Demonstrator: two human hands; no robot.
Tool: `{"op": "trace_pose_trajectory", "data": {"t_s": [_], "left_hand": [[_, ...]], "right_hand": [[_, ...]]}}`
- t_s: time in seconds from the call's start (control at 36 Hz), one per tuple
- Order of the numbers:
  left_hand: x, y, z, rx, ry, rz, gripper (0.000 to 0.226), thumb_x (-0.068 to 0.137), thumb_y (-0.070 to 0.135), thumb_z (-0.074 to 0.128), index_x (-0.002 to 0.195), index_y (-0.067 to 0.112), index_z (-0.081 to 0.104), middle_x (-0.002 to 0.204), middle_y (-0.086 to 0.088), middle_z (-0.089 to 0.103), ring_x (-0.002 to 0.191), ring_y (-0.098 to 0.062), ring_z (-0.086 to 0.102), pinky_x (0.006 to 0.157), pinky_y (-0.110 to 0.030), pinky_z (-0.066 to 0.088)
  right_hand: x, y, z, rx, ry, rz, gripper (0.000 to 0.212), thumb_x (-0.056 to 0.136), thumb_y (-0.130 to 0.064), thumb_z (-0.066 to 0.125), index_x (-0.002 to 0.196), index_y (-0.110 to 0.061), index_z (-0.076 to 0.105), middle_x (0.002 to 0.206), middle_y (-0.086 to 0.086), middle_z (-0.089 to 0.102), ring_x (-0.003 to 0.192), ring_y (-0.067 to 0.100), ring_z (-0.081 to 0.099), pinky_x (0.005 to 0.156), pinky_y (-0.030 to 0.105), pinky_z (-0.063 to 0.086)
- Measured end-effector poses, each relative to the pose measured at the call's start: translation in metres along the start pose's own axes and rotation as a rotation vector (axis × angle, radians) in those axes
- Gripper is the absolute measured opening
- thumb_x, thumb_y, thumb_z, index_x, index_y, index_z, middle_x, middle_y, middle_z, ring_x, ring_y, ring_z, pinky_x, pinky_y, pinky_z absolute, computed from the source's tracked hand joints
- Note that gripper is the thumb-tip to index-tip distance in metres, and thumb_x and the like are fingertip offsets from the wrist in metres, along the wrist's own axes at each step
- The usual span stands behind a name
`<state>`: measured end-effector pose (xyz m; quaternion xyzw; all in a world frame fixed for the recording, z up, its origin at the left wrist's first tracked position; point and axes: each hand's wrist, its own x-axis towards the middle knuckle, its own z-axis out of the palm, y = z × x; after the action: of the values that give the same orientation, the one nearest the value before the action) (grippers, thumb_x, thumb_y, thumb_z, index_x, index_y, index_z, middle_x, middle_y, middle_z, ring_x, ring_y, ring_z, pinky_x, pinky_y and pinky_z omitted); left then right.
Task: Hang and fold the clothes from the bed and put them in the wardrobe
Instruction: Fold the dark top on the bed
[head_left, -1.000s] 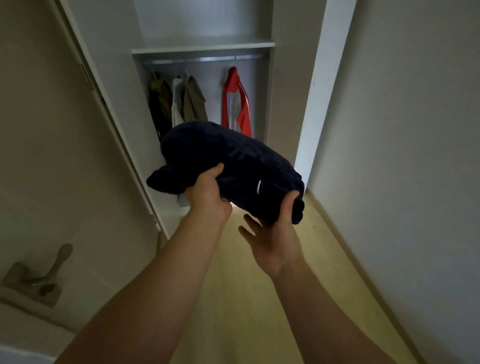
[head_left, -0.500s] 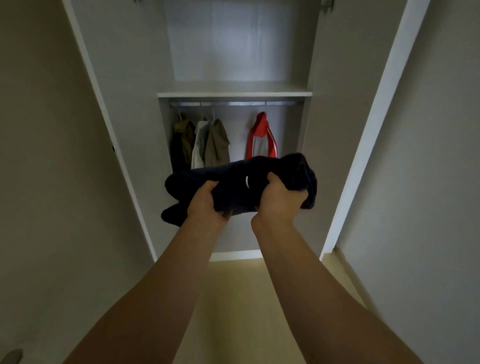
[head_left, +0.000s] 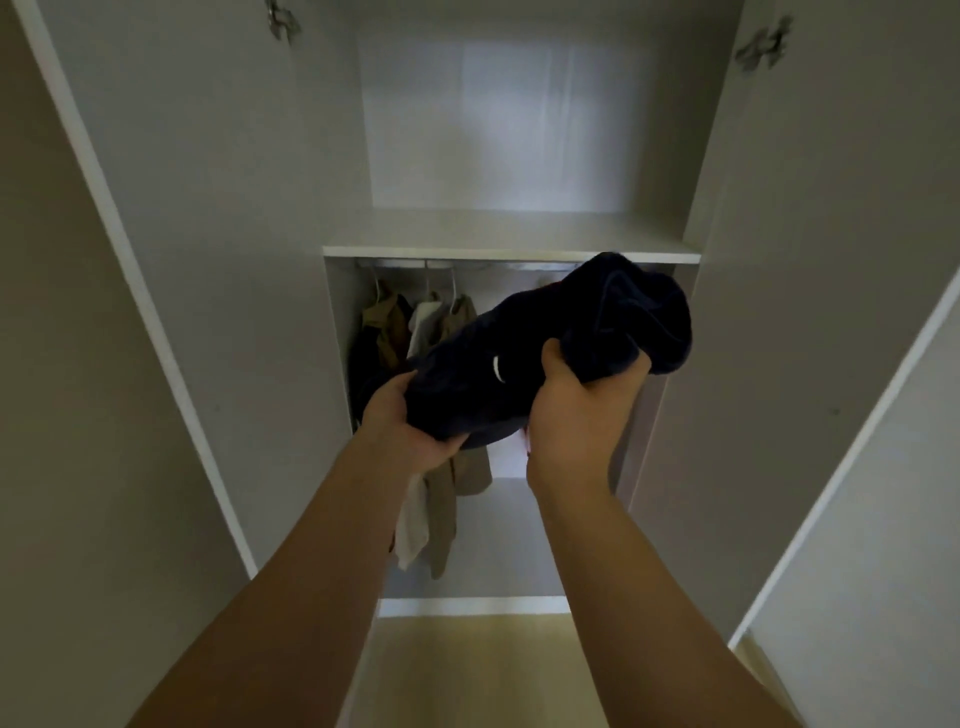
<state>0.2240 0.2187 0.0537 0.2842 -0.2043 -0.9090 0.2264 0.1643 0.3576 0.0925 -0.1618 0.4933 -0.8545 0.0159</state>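
A folded dark navy garment (head_left: 550, 353) with a small white mark is held up in front of the open white wardrobe. My left hand (head_left: 410, 426) grips its lower left end from underneath. My right hand (head_left: 582, 405) grips its right side, fingers curled into the cloth. The garment's upper right end rises to the front edge of the wardrobe shelf (head_left: 509, 253). Under that shelf a rail carries hanging clothes (head_left: 415, 327) in brown, white and khaki, partly hidden behind the garment.
The wardrobe's left door (head_left: 171, 291) and right door (head_left: 810, 312) stand open on either side. The upper compartment (head_left: 498, 130) above the shelf holds nothing visible. A pale wooden floor (head_left: 467, 665) lies below, and a wall is at the right.
I have stepped closer to the wardrobe and lifted the garment higher and to the right, up to the shelf edge. Both hands keep hold; the red hanging item is now hidden.
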Motion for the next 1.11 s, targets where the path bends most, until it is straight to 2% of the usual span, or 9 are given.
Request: {"op": "trace_pose_trajectory", "data": {"t_s": [0.06,0.17,0.31,0.42,0.47,0.67,0.78,0.89,1.11], "left_hand": [[0.015,0.018,0.016,0.002,-0.034,0.07,0.029,0.099,0.024,0.053,0.123,0.018,0.067,0.107,-0.015,0.075,0.086,-0.039,0.074,0.065,-0.047,0.062],[0.043,0.062,0.06,0.055,-0.093,0.191,0.021,0.098,0.02,0.053,0.108,0.013,0.07,0.093,-0.014,0.077,0.07,-0.034,0.075,0.055,-0.041,0.06],[0.07,0.106,0.116,0.07,-0.172,0.344,0.02,0.099,0.022,0.053,0.098,0.011,0.07,0.084,-0.013,0.076,0.064,-0.032,0.074,0.05,-0.039,0.058],[0.099,0.141,0.154,0.069,-0.135,0.42,0.022,0.099,0.027,0.053,0.108,0.014,0.069,0.086,-0.012,0.076,0.067,-0.032,0.074,0.051,-0.04,0.058],[0.116,0.158,0.167,0.063,-0.105,0.452,0.027,0.099,0.028,0.053,0.118,0.014,0.067,0.097,-0.013,0.075,0.08,-0.032,0.073,0.053,-0.042,0.058],[0.174,0.207,0.181,0.028,-0.03,0.507,0.031,0.098,0.027,0.056,0.125,0.014,0.065,0.115,-0.014,0.072,0.105,-0.035,0.068,0.068,-0.05,0.061],[0.208,0.233,0.182,0.047,0.021,0.513,0.026,0.099,0.027,0.055,0.117,0.012,0.066,0.102,-0.016,0.075,0.097,-0.034,0.069,0.059,-0.048,0.061],[0.247,0.264,0.182,0.08,0.036,0.519,0.033,0.1,0.027,0.052,0.129,0.014,0.061,0.122,-0.014,0.068,0.106,-0.035,0.066,0.065,-0.045,0.057],[0.311,0.343,0.195,0.14,-0.016,0.561,0.032,0.101,0.025,0.049,0.13,0.016,0.061,0.118,-0.009,0.07,0.101,-0.03,0.068,0.071,-0.042,0.056]], "right_hand": [[0.025,0.003,0.012,0.084,-0.012,0.006,0.057,0.086,-0.01,0.073,0.128,-0.036,0.045,0.122,-0.011,0.064,0.114,0.008,0.063,0.102,0.041,0.052],[0.083,0.008,0.036,0.169,-0.048,0.003,0.051,0.086,-0.013,0.073,0.112,-0.047,0.046,0.099,-0.027,0.068,0.099,-0.005,0.066,0.084,0.02,0.055],[0.154,0.009,0.069,0.278,-0.09,0.034,0.05,0.088,-0.012,0.072,0.12,-0.039,0.045,0.115,-0.013,0.065,0.109,0.008,0.066,0.098,0.036,0.055],[0.211,0.009,0.102,0.34,-0.14,0.078,0.059,0.086,-0.014,0.074,0.135,-0.028,0.044,0.119,-0.008,0.064,0.112,0.015,0.065,0.098,0.047,0.055],[0.237,0.013,0.12,0.346,-0.165,0.095,0.064,0.085,-0.014,0.074,0.14,-0.025,0.042,0.12,-0.007,0.063,0.113,0.016,0.064,0.097,0.05,0.055],[0.308,0.058,0.173,0.35,-0.203,0.176,0.061,0.086,-0.008,0.075,0.138,-0.016,0.044,0.125,0.002,0.061,0.116,0.022,0.061,0.1,0.053,0.052],[0.345,0.089,0.201,0.323,-0.236,0.256,0.059,0.084,-0.002,0.074,0.134,-0.014,0.046,0.124,0.008,0.061,0.113,0.026,0.062,0.098,0.054,0.053],[0.379,0.115,0.231,0.314,-0.281,0.344,0.061,0.084,0.002,0.072,0.137,-0.013,0.044,0.124,0.012,0.06,0.108,0.029,0.064,0.089,0.057,0.057],[0.452,0.138,0.303,0.092,-0.399,0.205,0.058,0.082,0.001,0.073,0.127,-0.014,0.04,0.12,0.012,0.059,0.102,0.026,0.066,0.08,0.049,0.061]]}}
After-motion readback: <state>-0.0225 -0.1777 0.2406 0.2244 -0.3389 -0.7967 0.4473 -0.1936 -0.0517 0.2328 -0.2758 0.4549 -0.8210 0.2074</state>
